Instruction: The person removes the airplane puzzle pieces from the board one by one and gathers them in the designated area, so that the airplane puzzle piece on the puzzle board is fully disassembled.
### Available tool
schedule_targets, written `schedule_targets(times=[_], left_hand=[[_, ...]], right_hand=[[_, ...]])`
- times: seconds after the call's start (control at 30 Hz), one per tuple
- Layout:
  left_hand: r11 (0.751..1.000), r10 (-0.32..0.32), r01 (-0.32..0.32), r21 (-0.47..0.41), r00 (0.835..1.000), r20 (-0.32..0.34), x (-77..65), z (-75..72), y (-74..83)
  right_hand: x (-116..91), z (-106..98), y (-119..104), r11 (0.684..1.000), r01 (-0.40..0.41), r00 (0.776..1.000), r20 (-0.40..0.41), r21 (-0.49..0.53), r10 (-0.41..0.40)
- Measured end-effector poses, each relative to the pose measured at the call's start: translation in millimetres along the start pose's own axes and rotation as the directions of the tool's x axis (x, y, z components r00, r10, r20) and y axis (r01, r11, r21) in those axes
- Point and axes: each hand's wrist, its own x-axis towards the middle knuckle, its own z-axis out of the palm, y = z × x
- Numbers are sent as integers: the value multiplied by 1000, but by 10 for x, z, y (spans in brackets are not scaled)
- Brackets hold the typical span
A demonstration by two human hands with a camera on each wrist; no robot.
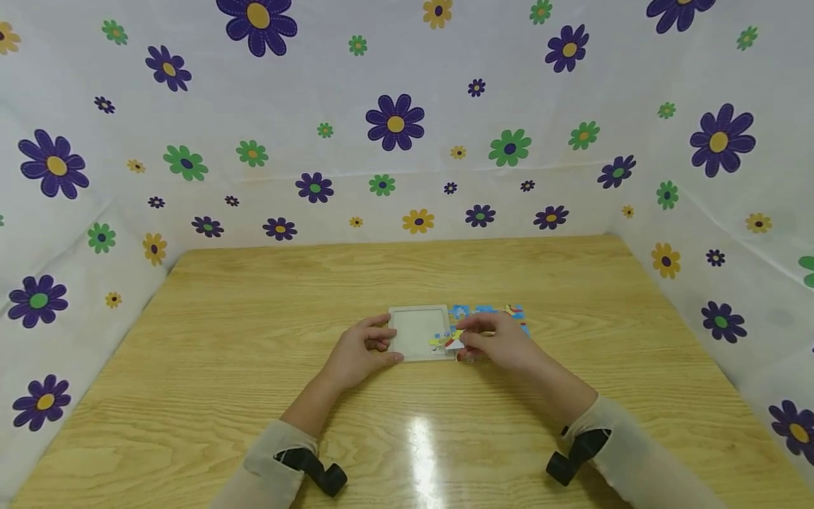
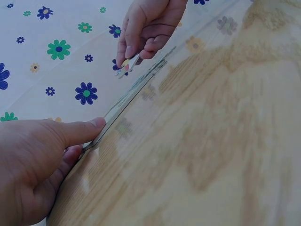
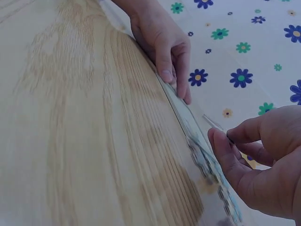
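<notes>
A pale square puzzle tray (image 1: 413, 331) lies on the table in the head view. My left hand (image 1: 361, 351) grips its left side, with the thumb by the near corner. Over the tray's right edge, my right hand (image 1: 502, 342) pinches a jigsaw piece (image 1: 454, 343) between thumb and fingers. The piece shows white, red and yellow; in the left wrist view the held piece (image 2: 125, 69) is tilted above the tray. Blue and multicoloured jigsaw pieces (image 1: 485, 309) lie right of the tray, partly hidden under my right hand.
The wooden table (image 1: 254, 304) spreads around the tray, its surface shiny near the front. A white cloth (image 1: 343, 85) with printed flowers stands behind it and at both sides. Black straps (image 1: 311, 466) circle both sleeved wrists.
</notes>
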Motion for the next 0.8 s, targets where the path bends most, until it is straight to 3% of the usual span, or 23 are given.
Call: schedule_targets(times=[0.33,0.57,0.8], left_hand=[[1000,28,-28,11,1000,1,14,-7,-35],[999,31,-30,19,999,-9,19,-11,-22],[1000,26,-26,18,1000,-2,12,-16,-23]], right_hand=[[-114,-273,93,997,35,998,-47,-67,-39],[-189,-377,163,999,-6,998,-63,-39,4],[-207,-402,201,993,-24,996,-88,-111,14]])
